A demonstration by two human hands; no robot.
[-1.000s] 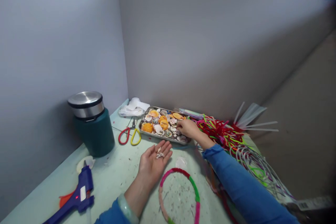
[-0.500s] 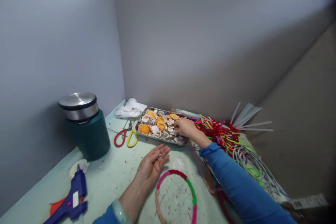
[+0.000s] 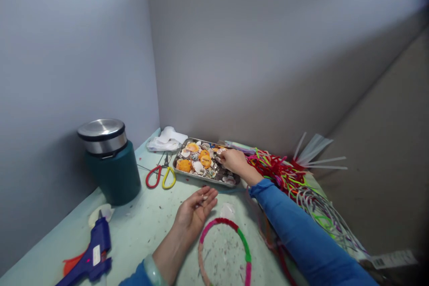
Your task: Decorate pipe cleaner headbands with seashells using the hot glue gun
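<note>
1. While a few small pale pieces (image 3: pixel 203 199) are cradled in the upturned left hand (image 3: pixel 191 214), its fingers loosely spread, shells (image 3: pixel 199 168) in the metal tray (image 3: pixel 201 179) are reached by the right hand (image 3: pixel 233 161); its fingers are bunched, but whether anything is pinched cannot be told.
2. The tray is set along the back edge of the worktop (image 3: pixel 154 223), near the back-left corner.
3. Gathering is judged only partly done — some pieces are held, many shells are left.
4. Towards the unseen front edge, a ring (image 3: pixel 247 248) in pink, red and green sections is laid; no shells are seen on its visible part.
5. Towards the left edge, a glue gun (image 3: pixel 98 243) is left untouched — a small red light showing.
</note>
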